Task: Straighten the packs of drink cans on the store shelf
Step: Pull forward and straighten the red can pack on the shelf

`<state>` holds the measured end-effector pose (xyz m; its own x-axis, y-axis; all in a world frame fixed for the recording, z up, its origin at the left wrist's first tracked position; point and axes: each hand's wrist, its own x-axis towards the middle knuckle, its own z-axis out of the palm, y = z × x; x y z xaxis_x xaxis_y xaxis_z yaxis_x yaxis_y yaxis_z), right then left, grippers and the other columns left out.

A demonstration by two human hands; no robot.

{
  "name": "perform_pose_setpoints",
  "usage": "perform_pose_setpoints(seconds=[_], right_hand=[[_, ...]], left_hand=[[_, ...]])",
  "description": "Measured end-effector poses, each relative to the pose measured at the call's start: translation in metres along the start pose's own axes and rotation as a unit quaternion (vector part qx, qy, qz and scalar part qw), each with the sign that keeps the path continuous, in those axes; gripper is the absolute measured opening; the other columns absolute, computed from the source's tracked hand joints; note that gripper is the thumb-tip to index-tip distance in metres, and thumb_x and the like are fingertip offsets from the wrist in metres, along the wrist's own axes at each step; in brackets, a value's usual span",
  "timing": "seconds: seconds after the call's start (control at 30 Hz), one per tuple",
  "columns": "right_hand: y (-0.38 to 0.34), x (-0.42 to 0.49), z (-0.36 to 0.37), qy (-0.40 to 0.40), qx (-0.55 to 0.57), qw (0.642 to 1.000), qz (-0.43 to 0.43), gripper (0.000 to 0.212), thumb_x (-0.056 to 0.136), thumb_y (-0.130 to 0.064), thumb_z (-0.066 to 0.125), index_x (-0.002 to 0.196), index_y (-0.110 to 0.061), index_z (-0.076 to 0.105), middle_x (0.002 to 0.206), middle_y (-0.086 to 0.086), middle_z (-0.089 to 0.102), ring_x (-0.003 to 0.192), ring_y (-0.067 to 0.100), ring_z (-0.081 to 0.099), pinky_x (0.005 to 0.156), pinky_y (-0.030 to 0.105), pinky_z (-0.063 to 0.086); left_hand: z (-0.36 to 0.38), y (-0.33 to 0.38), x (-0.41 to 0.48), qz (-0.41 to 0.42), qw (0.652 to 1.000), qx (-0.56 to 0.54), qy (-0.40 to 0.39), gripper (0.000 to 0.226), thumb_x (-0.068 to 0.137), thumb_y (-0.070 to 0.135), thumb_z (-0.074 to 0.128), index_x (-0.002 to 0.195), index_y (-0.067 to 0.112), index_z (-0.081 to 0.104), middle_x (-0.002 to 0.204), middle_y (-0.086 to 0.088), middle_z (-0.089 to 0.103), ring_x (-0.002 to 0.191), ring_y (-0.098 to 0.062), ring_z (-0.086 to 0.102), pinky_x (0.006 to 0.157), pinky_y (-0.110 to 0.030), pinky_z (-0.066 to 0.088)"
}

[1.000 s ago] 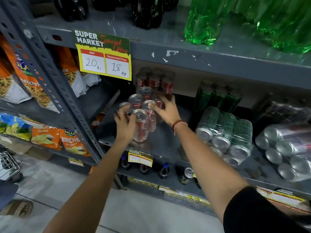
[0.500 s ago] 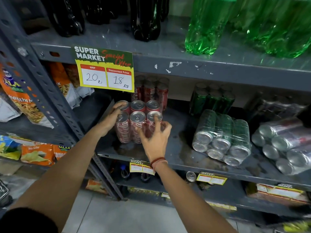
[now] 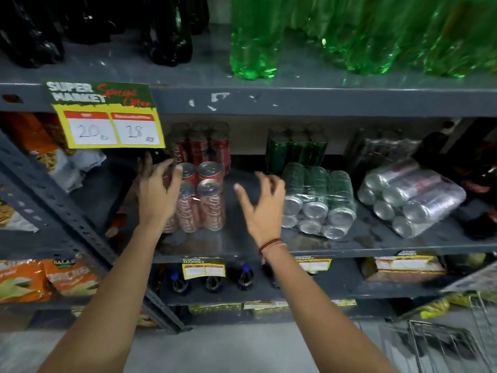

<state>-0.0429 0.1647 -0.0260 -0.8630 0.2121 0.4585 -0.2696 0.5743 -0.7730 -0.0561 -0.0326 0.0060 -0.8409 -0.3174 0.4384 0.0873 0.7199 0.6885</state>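
Observation:
A shrink-wrapped pack of red cans (image 3: 208, 203) stands upright at the left of the grey middle shelf (image 3: 242, 243). My left hand (image 3: 157, 192) lies against its left side, fingers spread over the top-left can. My right hand (image 3: 262, 204) hovers open and empty between the red pack and a pack of green cans (image 3: 320, 200) lying on its side. Further right, a pack of silver cans (image 3: 411, 195) also lies on its side. Upright packs stand behind: red (image 3: 200, 146), green (image 3: 295, 149) and a dark one (image 3: 382, 149).
A yellow price tag (image 3: 107, 117) hangs from the upper shelf edge above my left hand. Green bottles (image 3: 255, 44) and dark bottles (image 3: 166, 30) stand on the top shelf. Snack bags (image 3: 48, 146) fill the left rack. A wire basket (image 3: 443, 343) sits at the lower right.
The red pack has been turned square and now stands straight. My right hand has let go of it and moved right; my left hand stays against its left side.

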Motion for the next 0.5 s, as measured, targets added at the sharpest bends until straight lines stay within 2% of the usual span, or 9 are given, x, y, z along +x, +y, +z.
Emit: perform_pose_setpoints(seconds=[0.03,0.1,0.2,0.27,0.33,0.43,0.5], right_hand=[[0.01,0.01,-0.016,0.026,-0.005,1.0,0.007,0.055,0.086,-0.05,0.058,0.125,-0.01,0.054,0.123,0.019,0.045,0.116,0.033,0.045,0.097,0.039,0.038],[0.031,0.03,-0.048,0.079,-0.027,0.996,0.019,0.054,0.086,-0.046,0.061,0.123,-0.008,0.056,0.12,0.02,0.046,0.115,0.035,0.046,0.098,0.04,0.038],[0.065,0.05,-0.093,0.093,-0.046,0.992,0.074,0.058,0.087,-0.047,0.06,0.128,-0.008,0.052,0.127,0.021,0.042,0.121,0.035,0.04,0.102,0.045,0.038],[0.087,0.06,-0.119,0.078,-0.07,0.988,0.117,0.064,0.087,-0.051,0.058,0.135,-0.011,0.045,0.133,0.02,0.038,0.127,0.035,0.034,0.105,0.045,0.035],[0.105,0.067,-0.14,0.045,-0.08,0.982,0.166,0.072,0.084,-0.056,0.059,0.142,-0.019,0.038,0.143,0.02,0.03,0.136,0.035,0.025,0.108,0.044,0.029],[0.126,0.071,-0.154,-0.041,-0.029,0.964,0.262,0.087,0.076,-0.066,0.061,0.148,-0.036,0.022,0.156,0.02,0.011,0.145,0.036,0.011,0.114,0.05,0.022],[0.134,0.073,-0.156,-0.081,0.019,0.948,0.309,0.094,0.073,-0.069,0.062,0.148,-0.042,0.014,0.158,0.019,0.01,0.145,0.037,0.014,0.115,0.051,0.021]], left_hand=[[0.007,0.017,-0.004,0.02,1.0,0.013,0.004,0.046,0.091,0.045,0.044,0.122,0.013,0.059,0.148,-0.018,0.037,0.141,-0.03,0.024,0.113,-0.039,0.021],[0.03,0.049,-0.009,0.048,0.998,0.005,-0.033,0.051,0.089,0.049,0.043,0.124,0.014,0.057,0.14,-0.018,0.046,0.136,-0.033,0.033,0.111,-0.047,0.024],[0.072,0.098,-0.019,0.091,0.989,-0.064,-0.098,0.055,0.088,0.05,0.045,0.124,0.011,0.057,0.126,-0.016,0.06,0.12,-0.031,0.051,0.103,-0.036,0.035],[0.104,0.119,-0.025,0.101,0.982,-0.082,-0.14,0.057,0.086,0.051,0.047,0.123,0.009,0.057,0.126,-0.015,0.06,0.12,-0.029,0.053,0.102,-0.031,0.036],[0.136,0.13,-0.028,0.08,0.975,-0.069,-0.195,0.065,0.085,0.058,0.046,0.131,0.012,0.05,0.136,-0.015,0.053,0.128,-0.029,0.046,0.106,-0.035,0.034],[0.174,0.138,-0.033,0.031,0.96,-0.031,-0.277,0.074,0.084,0.065,0.044,0.144,0.025,0.03,0.154,-0.016,0.023,0.143,-0.03,0.018,0.114,-0.046,0.023],[0.189,0.143,-0.036,-0.011,0.946,-0.003,-0.324,0.076,0.083,0.069,0.04,0.147,0.036,0.016,0.159,-0.014,0.003,0.145,-0.034,0.009,0.115,-0.05,0.021]])
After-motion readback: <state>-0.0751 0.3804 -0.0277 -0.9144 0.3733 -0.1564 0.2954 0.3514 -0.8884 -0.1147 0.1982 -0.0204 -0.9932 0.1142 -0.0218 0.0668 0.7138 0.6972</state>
